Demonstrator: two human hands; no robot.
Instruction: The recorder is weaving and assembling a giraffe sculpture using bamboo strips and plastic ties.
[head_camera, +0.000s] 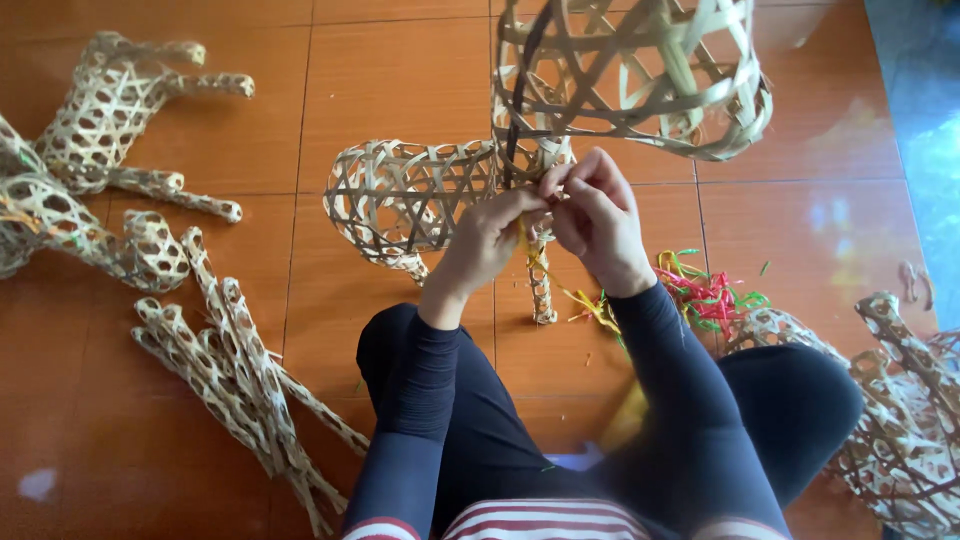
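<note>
Hands met at the centre of the frame, just above the knees of a seated person in dark sleeves. Left hand had its fingers pinched together on a yellow strip, which trailed down and to the right toward the floor. Right hand was curled, its fingertips pressed against those of the left at the same spot, where the strip met a woven bamboo figure. That figure stood on the tiled floor at upper centre, its open lattice body to the left of the hands and its large rounded part rising to the top edge of the frame; one thin leg hung down between the arms.

Red and green strips lay in a loose heap right of the right wrist. Woven legs lay bundled at lower left, more woven figures at upper left, and another woven piece at lower right.
</note>
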